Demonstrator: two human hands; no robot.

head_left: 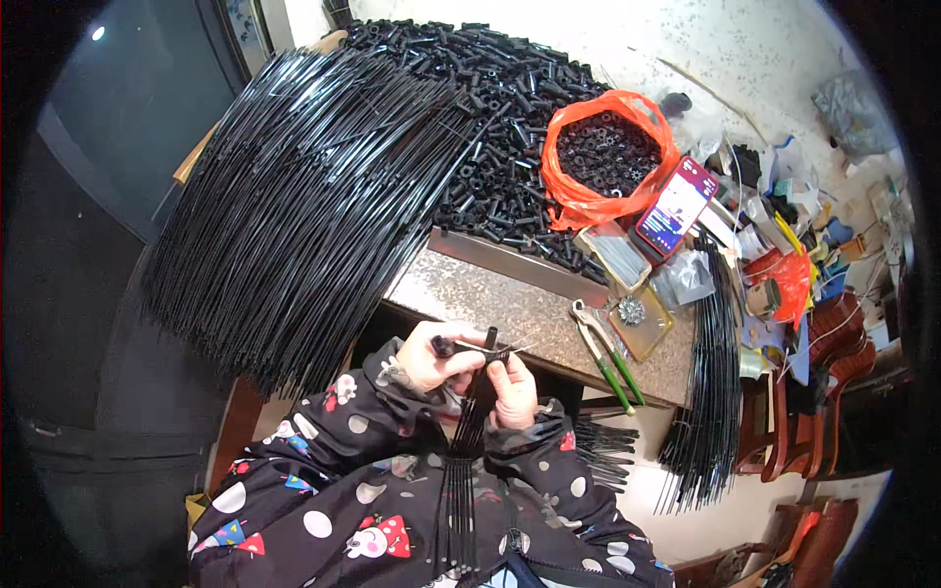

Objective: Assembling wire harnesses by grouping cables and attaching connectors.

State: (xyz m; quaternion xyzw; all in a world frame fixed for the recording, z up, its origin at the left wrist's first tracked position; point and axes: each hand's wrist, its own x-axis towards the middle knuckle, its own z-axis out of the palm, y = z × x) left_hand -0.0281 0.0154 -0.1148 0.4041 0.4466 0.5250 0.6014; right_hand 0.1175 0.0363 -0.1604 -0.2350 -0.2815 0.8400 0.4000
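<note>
My left hand point(429, 361) is closed around a short dark handle point(444, 346) with a thin shaft, its exact kind unclear. Close beside it, my right hand point(515, 390) pinches a small black fitting point(499, 355). An upright black tube point(491, 338) stands between the hands, and fine pale wire ends point(526, 344) stick out to the right. Below the fingers, several thin black rods point(457, 505) hang in a fan over my lap; their upper ends are partly hidden by my hands.
Behind lie a big heap of black rods point(294, 196), a pile of black tubes point(510, 98) and an orange bag point(569, 204) of small black parts. Green-handled pliers point(603, 353), a phone point(676, 208) and a rod bundle point(708, 392) are at right. A metal strip point(520, 269) edges the pile.
</note>
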